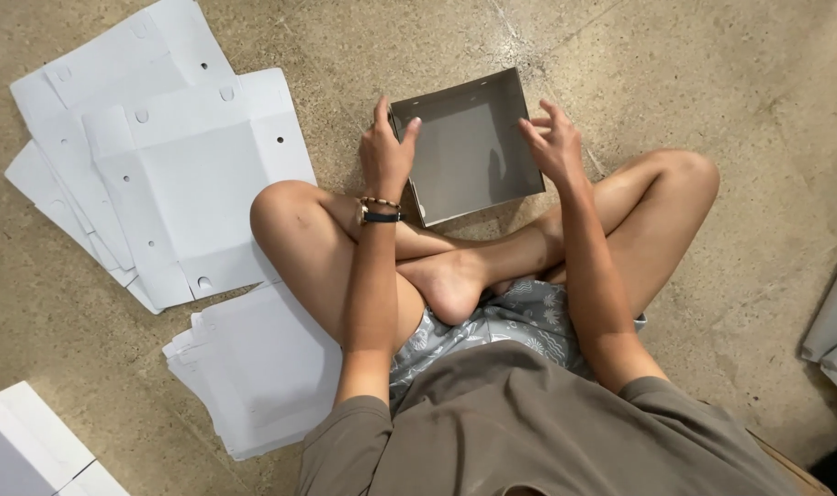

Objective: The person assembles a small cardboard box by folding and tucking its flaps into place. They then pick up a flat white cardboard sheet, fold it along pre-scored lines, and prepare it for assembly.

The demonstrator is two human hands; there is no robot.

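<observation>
Workshop or packing area: bare speckled concrete floor [694, 83], stacks of flat white die-cut cardboard blanks [161, 156] at left, more [262, 367] near left, folded grey box [469, 147] far centre.

A shallow grey cardboard box [467, 147], square and open-topped, is seen resting on the speckled floor, turned slightly askew. Its four low walls are folded upright, and its flat bottom is bare and shadowed. It is flanked by both hands: the left hand [386, 152] is pressed against its near-left wall, thumb over the rim, while the right hand [554, 140] is held with fingers spread just above its right wall.
</observation>
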